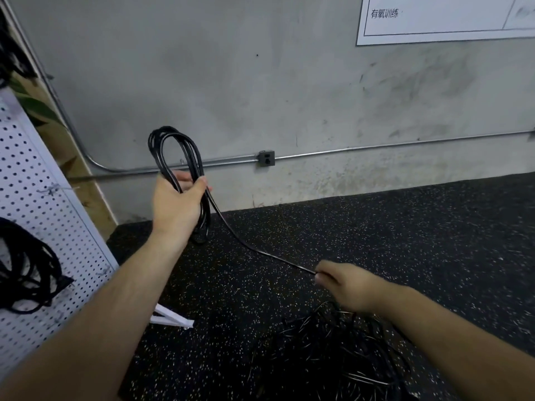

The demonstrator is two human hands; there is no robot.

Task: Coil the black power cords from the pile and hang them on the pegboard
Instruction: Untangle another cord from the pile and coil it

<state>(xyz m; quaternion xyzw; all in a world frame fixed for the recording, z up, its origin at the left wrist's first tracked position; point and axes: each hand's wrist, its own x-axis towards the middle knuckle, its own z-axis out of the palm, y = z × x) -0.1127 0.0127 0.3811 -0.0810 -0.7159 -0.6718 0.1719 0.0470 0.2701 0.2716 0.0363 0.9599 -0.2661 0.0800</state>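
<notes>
Gym utility corner. Black speckled rubber flooring [376, 241] at 4 o'clock. Scuffed bare grey concrete wall [260, 82] at 12, with exposed metal conduit [376, 147] and grey outlet box [266, 159]. White perforated pegboard [34, 198] at 9. White "有氧训练" poster [434, 18] at 1.

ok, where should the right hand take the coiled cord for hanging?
Likely the bunched waist of the coiled cord just above the left hand, from the right: strands run together there, the top loop is open, the left hand covers the left side.

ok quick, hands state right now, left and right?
Left hand: closed, gripping the coiled loops of the black cord.
Right hand: closed, pinching the same cord's free run.
</notes>
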